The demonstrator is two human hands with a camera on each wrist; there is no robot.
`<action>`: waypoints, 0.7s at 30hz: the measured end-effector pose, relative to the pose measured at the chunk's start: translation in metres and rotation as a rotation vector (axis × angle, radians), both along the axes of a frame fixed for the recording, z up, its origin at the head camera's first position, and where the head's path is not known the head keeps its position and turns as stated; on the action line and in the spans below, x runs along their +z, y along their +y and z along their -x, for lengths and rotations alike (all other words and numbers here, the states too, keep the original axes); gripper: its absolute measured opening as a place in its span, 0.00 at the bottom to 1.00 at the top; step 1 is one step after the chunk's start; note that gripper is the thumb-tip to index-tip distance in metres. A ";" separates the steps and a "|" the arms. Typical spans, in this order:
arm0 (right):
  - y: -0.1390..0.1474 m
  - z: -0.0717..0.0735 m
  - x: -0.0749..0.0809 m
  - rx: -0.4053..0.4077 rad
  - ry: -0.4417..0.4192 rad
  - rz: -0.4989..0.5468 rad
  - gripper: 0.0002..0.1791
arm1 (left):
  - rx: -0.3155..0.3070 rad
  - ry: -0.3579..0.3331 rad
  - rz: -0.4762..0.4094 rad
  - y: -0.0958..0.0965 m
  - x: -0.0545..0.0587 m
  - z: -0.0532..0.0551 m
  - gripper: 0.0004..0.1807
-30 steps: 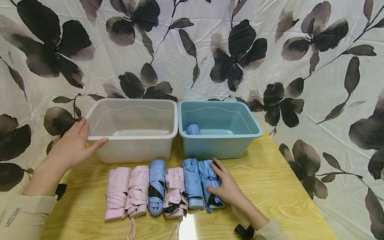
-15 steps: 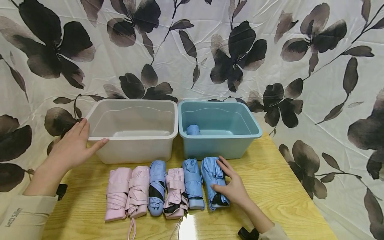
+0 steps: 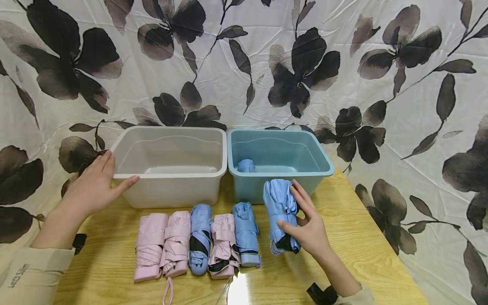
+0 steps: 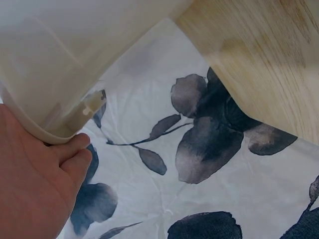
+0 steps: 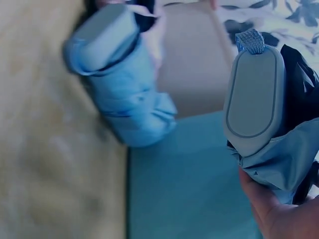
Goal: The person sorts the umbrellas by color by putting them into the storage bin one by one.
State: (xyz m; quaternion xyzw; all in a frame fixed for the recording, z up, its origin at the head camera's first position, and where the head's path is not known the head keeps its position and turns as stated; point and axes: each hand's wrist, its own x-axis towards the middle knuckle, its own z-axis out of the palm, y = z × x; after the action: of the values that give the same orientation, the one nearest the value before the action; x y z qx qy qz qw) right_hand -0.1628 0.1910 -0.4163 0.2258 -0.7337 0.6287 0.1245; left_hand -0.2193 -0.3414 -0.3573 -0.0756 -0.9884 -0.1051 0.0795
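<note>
Blue umbrella [image 3: 280, 207] gripped, the right hand [image 3: 311, 231] hung near the teal bin's rim [image 3: 282, 174], tabletop [image 3: 358, 233] spreading rightward; the left hand [image 3: 90, 183], fingers outstretched, touched the gray bin's edge [image 3: 179, 175].

Prob. indoor tabletop set-up, home vs studio unclear: wood-grain table [image 3: 370, 254] w/ light glare [image 3: 239, 290] on near side, creased white cloth [image 3: 236, 93] w/ dk floral print hung along far, left & right sides
</note>
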 end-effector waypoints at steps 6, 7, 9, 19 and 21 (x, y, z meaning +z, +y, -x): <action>0.001 0.009 0.025 -0.003 0.066 0.045 0.51 | 0.007 0.001 0.001 -0.001 0.000 -0.001 0.58; 0.002 0.011 0.028 -0.009 0.070 0.052 0.51 | 0.009 0.001 0.001 -0.001 0.000 -0.001 0.57; 0.003 0.017 0.035 -0.019 0.081 0.067 0.51 | 0.009 0.000 0.000 -0.001 0.000 -0.001 0.58; 0.008 0.053 0.064 -0.089 0.101 0.076 0.52 | 0.007 -0.005 -0.008 0.000 -0.001 0.000 0.58; 0.008 0.061 0.068 -0.110 0.088 0.058 0.51 | 0.008 -0.009 -0.009 -0.001 -0.001 0.000 0.58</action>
State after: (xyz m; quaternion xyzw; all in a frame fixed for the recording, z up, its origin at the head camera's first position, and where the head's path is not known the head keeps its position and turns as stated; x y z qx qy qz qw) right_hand -0.2238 0.1991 -0.3480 0.2088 -0.7203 0.6313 0.1974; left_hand -0.2193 -0.3420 -0.3581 -0.0710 -0.9886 -0.1094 0.0757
